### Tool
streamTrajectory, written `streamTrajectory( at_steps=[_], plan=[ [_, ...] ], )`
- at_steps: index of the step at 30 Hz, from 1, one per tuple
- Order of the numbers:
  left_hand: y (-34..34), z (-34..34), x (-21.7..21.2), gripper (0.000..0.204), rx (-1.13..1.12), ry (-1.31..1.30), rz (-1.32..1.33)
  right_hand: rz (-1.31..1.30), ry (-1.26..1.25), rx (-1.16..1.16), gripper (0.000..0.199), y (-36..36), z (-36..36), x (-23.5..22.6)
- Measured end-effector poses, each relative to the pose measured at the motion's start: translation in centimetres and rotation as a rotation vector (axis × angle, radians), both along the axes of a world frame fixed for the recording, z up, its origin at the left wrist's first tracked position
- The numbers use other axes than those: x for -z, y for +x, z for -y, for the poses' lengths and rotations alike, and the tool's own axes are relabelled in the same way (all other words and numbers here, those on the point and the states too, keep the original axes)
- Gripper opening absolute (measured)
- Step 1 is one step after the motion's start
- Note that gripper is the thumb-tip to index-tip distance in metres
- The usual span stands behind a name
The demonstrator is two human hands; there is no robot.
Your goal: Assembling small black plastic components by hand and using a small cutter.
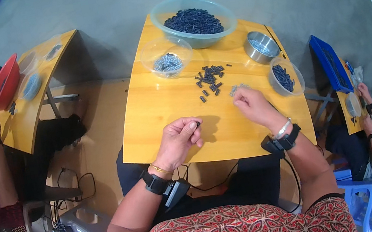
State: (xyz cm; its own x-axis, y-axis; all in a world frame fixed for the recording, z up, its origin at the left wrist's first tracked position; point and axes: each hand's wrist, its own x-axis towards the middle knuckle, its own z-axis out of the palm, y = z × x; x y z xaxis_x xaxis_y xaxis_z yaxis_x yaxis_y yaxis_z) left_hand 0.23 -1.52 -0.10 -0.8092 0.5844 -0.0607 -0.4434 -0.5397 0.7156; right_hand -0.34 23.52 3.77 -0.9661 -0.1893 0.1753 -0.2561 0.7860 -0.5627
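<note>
My left hand (178, 137) is closed over the near part of the yellow table, pinching a small black cylindrical piece (198, 124) between thumb and forefinger. On the right, my right hand (253, 106) has its fingers curled together beside a little heap of small silvery pins or screws (239, 89). What it holds, if anything, is hidden. A loose pile of short black cylindrical pieces (209, 78) lies beyond and between the hands. Farther right, a clear plastic bowl (299, 78) contains more black pieces.
At the far edge stands a large translucent basin (230, 30) heaped with black pieces. A clear bowl (148, 51) and a steel bowl (274, 52) hold small silvery parts. People sit working at side tables, with a red basin (12, 78) left and a blue tray (318, 52) right.
</note>
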Motion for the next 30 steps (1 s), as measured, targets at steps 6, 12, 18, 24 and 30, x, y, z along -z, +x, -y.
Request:
streamTrajectory(
  at_steps=[6, 12, 18, 24, 30],
  plan=[
    [0.1, 0.1, 0.3, 0.015, 0.002, 0.043, 0.013, 0.288, -0.801, -0.089, 0.003, 3.4, 3.5, -3.0],
    [0.4, 0.2, 0.1, 0.016, -0.016, 0.035, 0.021, 0.276, -1.07, -0.161, 0.009, 4.4, 5.2, -3.2],
    [1.7, 0.3, -0.7, 0.017, 0.015, 0.082, 0.061, 0.328, -1.199, -0.124, 0.007, 5.3, 6.2, -4.0],
    [3.1, -0.1, -2.4, 0.017, 0.082, 0.244, 0.077, 0.283, -1.223, -0.151, 0.009, 6.0, 6.4, -3.4],
    [3.9, -0.1, -3.0, 0.019, 0.092, 0.299, 0.075, 0.236, -1.056, -0.136, 0.009, 7.1, 7.5, -4.9]
  ],
)
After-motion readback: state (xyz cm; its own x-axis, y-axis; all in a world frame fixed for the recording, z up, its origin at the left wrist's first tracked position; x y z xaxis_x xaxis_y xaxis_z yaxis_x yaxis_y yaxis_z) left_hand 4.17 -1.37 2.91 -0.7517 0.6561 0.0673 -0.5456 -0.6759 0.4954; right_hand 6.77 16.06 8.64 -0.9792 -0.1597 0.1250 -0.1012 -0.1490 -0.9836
